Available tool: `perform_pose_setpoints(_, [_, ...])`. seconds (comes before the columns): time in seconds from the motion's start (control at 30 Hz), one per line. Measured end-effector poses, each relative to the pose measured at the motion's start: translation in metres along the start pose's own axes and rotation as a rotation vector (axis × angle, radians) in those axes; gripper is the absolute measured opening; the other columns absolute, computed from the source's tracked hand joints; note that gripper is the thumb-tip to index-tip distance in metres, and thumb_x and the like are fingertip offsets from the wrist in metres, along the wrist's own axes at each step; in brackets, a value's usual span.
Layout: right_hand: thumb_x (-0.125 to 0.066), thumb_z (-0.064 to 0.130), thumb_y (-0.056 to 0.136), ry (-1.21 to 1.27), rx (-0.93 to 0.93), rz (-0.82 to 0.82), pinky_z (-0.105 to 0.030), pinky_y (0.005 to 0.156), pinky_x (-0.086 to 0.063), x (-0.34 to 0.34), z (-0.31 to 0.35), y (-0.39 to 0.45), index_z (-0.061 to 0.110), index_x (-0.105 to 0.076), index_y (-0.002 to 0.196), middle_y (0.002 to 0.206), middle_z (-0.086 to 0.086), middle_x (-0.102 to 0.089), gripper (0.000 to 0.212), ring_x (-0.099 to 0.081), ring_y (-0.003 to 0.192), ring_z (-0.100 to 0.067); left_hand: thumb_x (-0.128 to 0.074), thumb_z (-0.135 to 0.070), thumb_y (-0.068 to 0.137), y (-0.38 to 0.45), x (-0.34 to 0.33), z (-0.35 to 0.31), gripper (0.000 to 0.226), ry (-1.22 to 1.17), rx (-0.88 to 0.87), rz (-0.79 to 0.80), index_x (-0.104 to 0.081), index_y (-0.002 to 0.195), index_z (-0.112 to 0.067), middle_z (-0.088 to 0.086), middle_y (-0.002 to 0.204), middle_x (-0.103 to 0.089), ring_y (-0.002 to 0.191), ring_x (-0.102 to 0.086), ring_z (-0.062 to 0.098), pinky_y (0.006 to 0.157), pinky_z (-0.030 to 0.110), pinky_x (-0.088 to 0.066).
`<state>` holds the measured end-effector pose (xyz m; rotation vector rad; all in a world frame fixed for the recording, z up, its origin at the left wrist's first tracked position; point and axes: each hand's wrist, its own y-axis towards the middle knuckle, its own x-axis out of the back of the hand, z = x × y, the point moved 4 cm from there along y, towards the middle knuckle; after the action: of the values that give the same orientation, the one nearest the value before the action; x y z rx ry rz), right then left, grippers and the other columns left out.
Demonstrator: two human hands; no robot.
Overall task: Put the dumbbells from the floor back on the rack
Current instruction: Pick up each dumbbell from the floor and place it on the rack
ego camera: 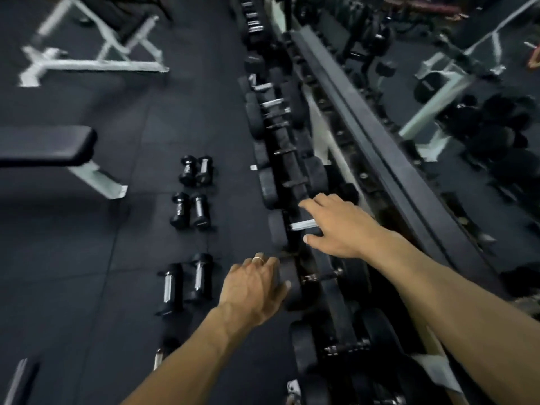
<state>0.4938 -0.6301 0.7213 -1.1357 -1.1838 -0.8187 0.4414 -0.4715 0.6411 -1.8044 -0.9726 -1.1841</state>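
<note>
A long black dumbbell rack (295, 171) runs up the middle, full of black dumbbells. My left hand (254, 290), with a ring on one finger, cups the near head of a racked dumbbell (292, 290) between thumb and fingers. My right hand (336, 226) lies with fingers spread over the far head of another racked dumbbell; that dumbbell's chrome handle (302, 225) shows between thumb and forefinger. Three pairs of small black dumbbells with chrome handles lie on the floor to the left: a far pair (195, 170), a middle pair (190, 211) and a near pair (184, 285).
Another chrome handle (157, 358) peeks out beside my left forearm. A flat bench (49, 147) with a white foot stands at the left, and a white-framed bench (96, 45) further back. Behind the rack a mirror (473, 118) reflects more weights. Black rubber floor (87, 244) surrounds the pairs.
</note>
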Motion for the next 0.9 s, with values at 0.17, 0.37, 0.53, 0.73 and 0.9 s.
perform_pose_setpoints(0.17, [-0.056, 0.048, 0.091, -0.028, 0.098, 0.076, -0.046, 0.095, -0.046, -0.019, 0.121, 0.035, 0.021, -0.034, 0.144, 0.135, -0.005, -0.046, 0.064, -0.045, 0.124, -0.029, -0.039, -0.056, 0.094, -0.073, -0.004, 0.101, 0.045, 0.012, 0.150, 0.029, -0.049, 0.122, -0.022, 0.001, 0.119, -0.055, 0.108, -0.056, 0.022, 0.091, 0.036, -0.043])
perform_pose_setpoints(0.37, [-0.056, 0.048, 0.091, -0.010, 0.240, 0.203, -0.045, 0.093, -0.048, -0.077, 0.234, 0.071, 0.021, -0.035, 0.144, 0.134, -0.004, -0.048, 0.063, -0.048, 0.121, -0.028, -0.041, -0.053, 0.095, -0.134, -0.037, 0.195, 0.045, -0.009, 0.310, 0.114, -0.048, 0.126, -0.021, 0.003, 0.123, -0.053, 0.112, -0.055, 0.024, 0.092, 0.037, -0.041])
perform_pose_setpoints(0.53, [-0.057, 0.046, 0.090, 0.000, 0.356, 0.307, -0.045, 0.091, -0.049, -0.135, 0.290, 0.113, 0.021, -0.041, 0.139, 0.127, -0.003, -0.050, 0.057, -0.050, 0.116, -0.027, -0.042, -0.052, 0.094, -0.152, -0.092, 0.250, 0.044, -0.092, 0.451, 0.215, -0.049, 0.124, -0.021, 0.003, 0.122, -0.054, 0.113, -0.055, 0.025, 0.092, 0.039, -0.041])
perform_pose_setpoints(0.73, [-0.058, 0.046, 0.089, -0.014, 0.463, 0.451, -0.045, 0.092, -0.048, -0.240, 0.331, 0.169, 0.021, -0.041, 0.139, 0.129, -0.003, -0.051, 0.059, -0.051, 0.117, -0.027, -0.040, -0.052, 0.094, -0.155, -0.187, 0.311, 0.040, -0.186, 0.643, 0.360, -0.049, 0.117, -0.020, 0.003, 0.120, -0.055, 0.108, -0.057, 0.024, 0.088, 0.038, -0.043])
perform_pose_setpoints(0.9, [-0.058, 0.045, 0.090, -0.057, 0.535, 0.559, -0.044, 0.093, -0.045, -0.353, 0.365, 0.212, 0.020, -0.039, 0.141, 0.132, -0.005, -0.049, 0.060, -0.049, 0.120, -0.028, -0.041, -0.051, 0.095, -0.151, -0.292, 0.355, 0.042, -0.336, 0.770, 0.418, -0.047, 0.125, -0.022, 0.001, 0.124, -0.053, 0.112, -0.056, 0.022, 0.091, 0.036, -0.044])
